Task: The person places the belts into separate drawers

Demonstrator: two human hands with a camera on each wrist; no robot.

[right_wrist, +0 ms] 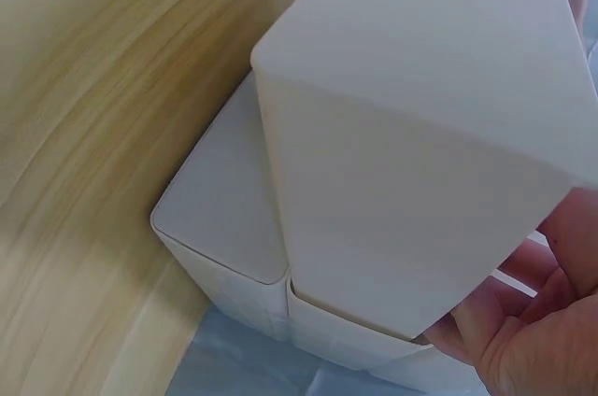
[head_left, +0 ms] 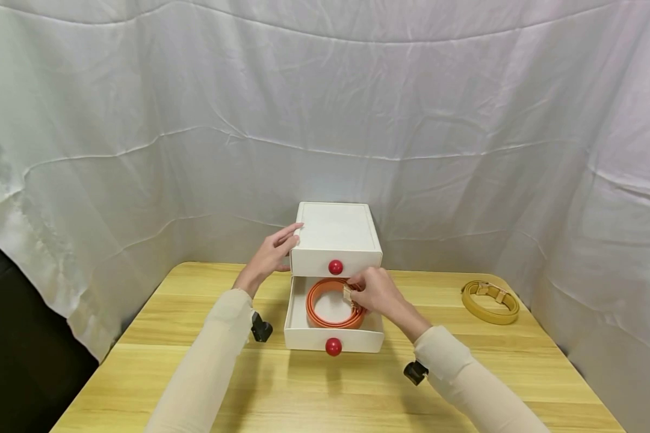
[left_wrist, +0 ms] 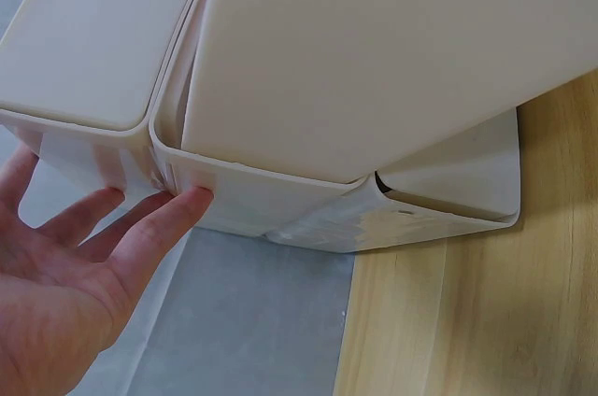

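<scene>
Here, left hand (head_left: 271,255) on white drawer box (head_left: 336,231), right hand (head_left: 376,291) seemingly pinching orange belt (head_left: 330,307).

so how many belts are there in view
2: an orange belt coiled in the open lower drawer, pinched by the right hand, and a yellow belt coiled on the table. The closed upper drawer could hide more.

matt white drawer box (head_left: 334,231); glossy red knobs (head_left: 335,267); smooth orange belt (head_left: 325,302); wood-grain table (head_left: 195,367); creased white cloth backdrop (head_left: 195,108).
</scene>
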